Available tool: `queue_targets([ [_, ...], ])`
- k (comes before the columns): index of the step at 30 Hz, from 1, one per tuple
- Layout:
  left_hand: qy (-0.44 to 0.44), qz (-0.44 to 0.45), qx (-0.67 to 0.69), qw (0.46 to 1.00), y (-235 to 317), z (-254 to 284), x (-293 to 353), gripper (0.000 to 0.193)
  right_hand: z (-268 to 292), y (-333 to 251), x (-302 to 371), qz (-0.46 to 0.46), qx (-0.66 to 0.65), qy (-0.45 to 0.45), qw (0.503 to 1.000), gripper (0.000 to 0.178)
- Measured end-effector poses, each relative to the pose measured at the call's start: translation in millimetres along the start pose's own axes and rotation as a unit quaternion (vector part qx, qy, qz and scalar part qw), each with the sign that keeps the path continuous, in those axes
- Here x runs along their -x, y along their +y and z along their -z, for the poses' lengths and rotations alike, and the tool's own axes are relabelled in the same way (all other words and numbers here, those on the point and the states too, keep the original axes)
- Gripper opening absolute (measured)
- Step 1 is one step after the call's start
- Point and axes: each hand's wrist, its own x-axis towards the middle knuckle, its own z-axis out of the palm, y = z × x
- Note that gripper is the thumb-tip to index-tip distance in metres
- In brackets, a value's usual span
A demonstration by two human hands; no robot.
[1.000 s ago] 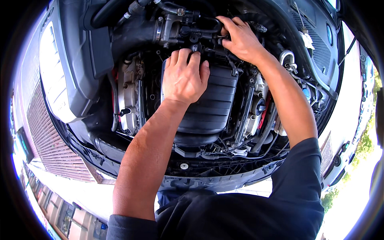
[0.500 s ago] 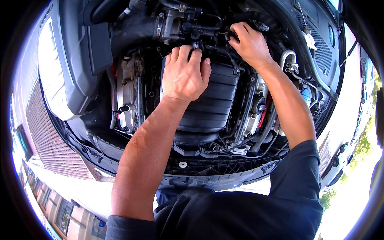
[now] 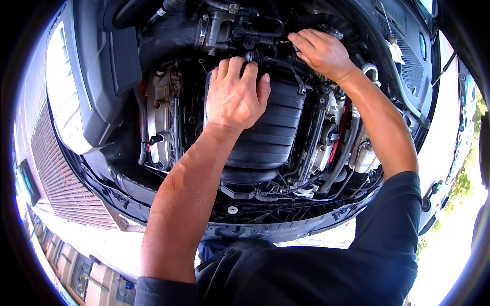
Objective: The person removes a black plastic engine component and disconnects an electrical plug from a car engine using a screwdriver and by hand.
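Observation:
My left hand (image 3: 236, 97) rests over the far end of the ribbed black intake manifold (image 3: 265, 130). Its fingers bend down over the edge with the tips hidden, and the thumb lies along the top. Beyond them is a metal throttle housing (image 3: 219, 33) joined to a wide black air duct (image 3: 171, 38). Farther right, my right hand (image 3: 321, 55) is closed, palm down, beside a corrugated black hose (image 3: 319, 21). A thin pale thing pokes out by its fingertips, too small to name; whatever sits inside the grip is hidden.
A large grey-black cover (image 3: 92, 86) stands at the left. Silvery valve covers (image 3: 162, 120) flank the manifold, with hoses beside them. A white reservoir (image 3: 365, 159) sits at right. The car's front edge (image 3: 255, 229) runs between my body and the engine.
My right hand has shifted right and slightly toward me, its fingers drawn closer together. The right forearm has swung outward, uncovering the white reservoir. My left hand stays in place.

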Motion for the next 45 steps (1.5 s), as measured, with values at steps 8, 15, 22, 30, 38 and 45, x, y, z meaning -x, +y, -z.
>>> queue_targets([
  [8,0.015,-0.010,-0.004,1.000,-2,-3,1,0.029,4,-5,7,-0.114,-0.077,0.026,0.990,0.027],
  [15,-0.004,0.004,-0.006,1.000,1,-1,-1,0.031,8,6,-17,-0.366,-0.213,-0.013,0.906,0.029],
  [22,-0.012,0.005,-0.003,1.000,2,0,0,0.032,17,-16,-33,-0.346,-0.230,-0.034,0.909,0.020],
  [30,-0.015,0.008,-0.013,1.000,1,1,0,0.032,45,-65,-11,-0.425,-0.228,-0.133,0.866,0.031],
  [38,-0.018,0.007,-0.013,1.000,3,1,0,0.031,23,-64,-16,-0.405,-0.213,-0.199,0.866,0.039],
  [45,-0.017,0.010,-0.003,1.000,2,2,0,0.030,23,-62,-26,-0.411,-0.222,-0.243,0.850,0.038],
])
